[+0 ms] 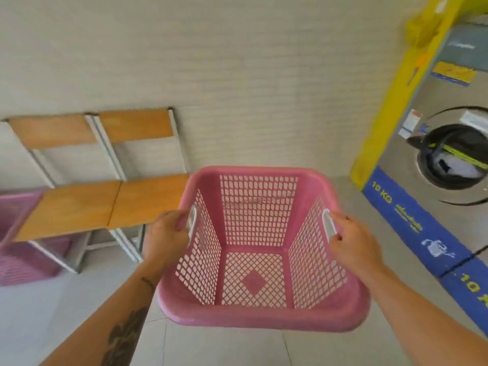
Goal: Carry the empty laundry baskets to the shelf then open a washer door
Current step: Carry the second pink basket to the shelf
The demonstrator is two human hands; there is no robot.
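Note:
An empty pink laundry basket with lattice walls hangs in front of me above the floor. My left hand grips its white left handle, and my right hand grips the white right handle. At the right edge stands a steel washer whose round door is shut, with clothes visible behind the glass. A second pink basket sits on the floor at the far left, partly cut off by the frame.
Two wooden chairs with metal legs stand against the ribbed wall on the left. A blue base strip marked 10 KG runs under the washers. A yellow panel borders the washer. Pale tiled floor lies below.

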